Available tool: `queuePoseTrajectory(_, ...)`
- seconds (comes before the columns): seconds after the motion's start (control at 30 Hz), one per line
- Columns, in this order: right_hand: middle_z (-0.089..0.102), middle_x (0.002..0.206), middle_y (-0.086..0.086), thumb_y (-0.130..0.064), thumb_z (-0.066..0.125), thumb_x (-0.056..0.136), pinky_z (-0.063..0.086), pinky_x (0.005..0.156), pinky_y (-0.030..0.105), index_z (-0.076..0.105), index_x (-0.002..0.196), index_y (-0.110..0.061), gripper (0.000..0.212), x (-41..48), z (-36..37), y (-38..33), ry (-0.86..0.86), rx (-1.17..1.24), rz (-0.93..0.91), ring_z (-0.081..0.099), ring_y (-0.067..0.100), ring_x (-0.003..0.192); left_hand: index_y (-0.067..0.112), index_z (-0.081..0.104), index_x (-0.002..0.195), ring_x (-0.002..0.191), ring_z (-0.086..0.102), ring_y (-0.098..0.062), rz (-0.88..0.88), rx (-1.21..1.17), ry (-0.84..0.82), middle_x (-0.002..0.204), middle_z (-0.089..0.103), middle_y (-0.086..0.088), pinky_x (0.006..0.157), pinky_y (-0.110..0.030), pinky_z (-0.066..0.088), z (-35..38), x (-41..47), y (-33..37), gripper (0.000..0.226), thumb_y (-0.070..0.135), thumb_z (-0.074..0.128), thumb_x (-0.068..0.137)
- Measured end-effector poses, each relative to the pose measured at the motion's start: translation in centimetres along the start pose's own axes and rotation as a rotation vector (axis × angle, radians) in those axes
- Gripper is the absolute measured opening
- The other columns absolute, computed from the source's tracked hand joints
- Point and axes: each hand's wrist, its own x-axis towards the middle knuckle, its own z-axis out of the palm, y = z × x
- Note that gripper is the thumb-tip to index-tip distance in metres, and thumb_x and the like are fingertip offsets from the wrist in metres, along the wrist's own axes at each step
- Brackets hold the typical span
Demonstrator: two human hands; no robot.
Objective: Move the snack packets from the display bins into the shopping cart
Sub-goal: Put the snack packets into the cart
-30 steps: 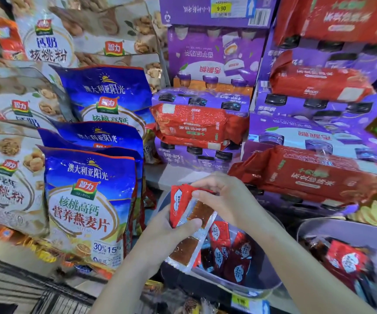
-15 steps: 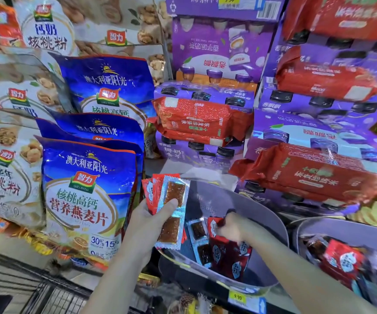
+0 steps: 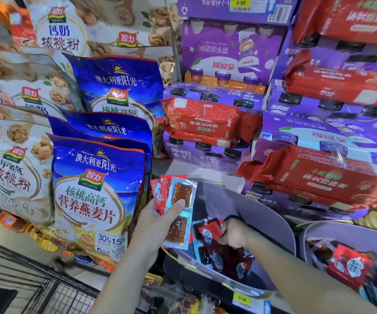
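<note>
My left hand grips a fanned stack of snack packets, red ones behind a clear silver-edged strip with brown pieces, held just left of the grey display bin. My right hand is down inside that bin, fingers curled round a red packet on top of the pile of dark red packets. A second grey bin at the right holds more red packets. The black wire shopping cart shows at the bottom left.
Tall blue oat bags and white walnut powder bags stand left of my left hand. Purple drink cartons with red rice packs are stacked behind the bins. A yellow 9.90 price tag sits on the bin's front.
My right hand left the stack, dropped into the bin and closed on a red packet. My left hand shifted left with the stack, keeping its grip.
</note>
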Motion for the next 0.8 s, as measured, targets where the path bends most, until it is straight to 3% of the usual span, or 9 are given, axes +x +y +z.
queuePoseTrajectory(0.13,0.058,0.073,0.012,-0.009,0.074,0.094,0.054,0.068,0.04,0.055,0.091,-0.012,0.019,-1.2,-1.4,-0.7,-0.028,0.195,-0.089,0.058,0.02,0.053,0.054,0.073,0.1,0.093,0.08,-0.011,0.004,-0.033,-0.004,0.105,0.081,0.01,0.075,-0.033,0.063,0.0,-0.1,0.1,0.033,0.062,0.083,0.069)
queuePoseTrajectory(0.27,0.066,0.069,-0.001,-0.017,0.074,0.095,0.054,0.058,0.032,0.054,0.086,-0.019,0.022,-4.7,-3.8,-0.6,0.084,0.326,-0.283,0.07,0.02,0.059,0.036,0.073,0.114,0.095,0.08,-0.015,-0.003,-0.065,0.013,0.105,0.082,0.007,0.083,-0.04,0.064,0.1,-0.2,0.0,0.042,0.054,0.084,0.077)
queuePoseTrajectory(0.43,0.07,0.079,0.002,-0.029,0.075,0.085,0.053,0.067,0.032,0.058,0.086,-0.015,0.023,-10.9,-5.6,-0.8,0.075,0.64,-0.432,0.066,0.02,0.071,0.033,0.074,0.114,0.099,0.08,-0.018,-0.008,-0.08,0.014,0.107,0.082,0.004,0.088,-0.043,0.063,0.5,-0.4,0.2,0.028,0.041,0.083,0.088)
queuePoseTrajectory(0.6,0.074,0.08,0.007,-0.003,0.068,0.097,0.055,0.061,0.028,0.061,0.091,-0.005,0.01,-13.1,-5.1,-3.4,0.152,0.976,-0.522,0.068,0.019,0.063,0.037,0.077,0.112,0.108,0.078,-0.024,-0.009,-0.109,-0.054,0.116,0.081,0.0,0.103,-0.054,0.057,1.3,-1.1,0.7,0.038,0.047,0.085,0.076)
queuePoseTrajectory(0.67,0.075,0.092,0.019,-0.001,0.066,0.097,0.061,0.067,0.041,0.061,0.096,0.001,0.006,-13.0,-4.8,-5.0,0.207,1.011,-0.515,0.072,0.03,0.075,0.033,0.077,0.116,0.11,0.077,-0.026,-0.021,-0.135,-0.09,0.118,0.08,-0.004,0.104,-0.055,0.056,1.5,-1.5,0.6,0.04,0.046,0.082,0.079)
queuePoseTrajectory(0.73,0.075,0.094,0.021,-0.001,0.067,0.097,0.062,0.069,0.047,0.062,0.097,0.002,0.006,-12.9,-4.6,-6.2,0.251,1.004,-0.515,0.074,0.035,0.079,0.032,0.078,0.116,0.11,0.077,-0.027,-0.04,-0.158,-0.108,0.119,0.08,-0.006,0.1,-0.052,0.058,2.0,-1.9,0.7,0.037,0.048,0.079,0.083)
queuePoseTrajectory(0.8,0.077,0.088,0.014,-0.002,0.069,0.096,0.061,0.061,0.037,0.063,0.097,0.002,0.007,-12.8,-4.5,-7.1,0.273,0.99,-0.516,0.076,0.028,0.074,0.031,0.081,0.111,0.103,0.079,-0.028,-0.052,-0.188,-0.119,0.114,0.081,-0.01,0.083,-0.042,0.065,2.2,-2.3,1.1,0.03,0.048,0.078,0.086)
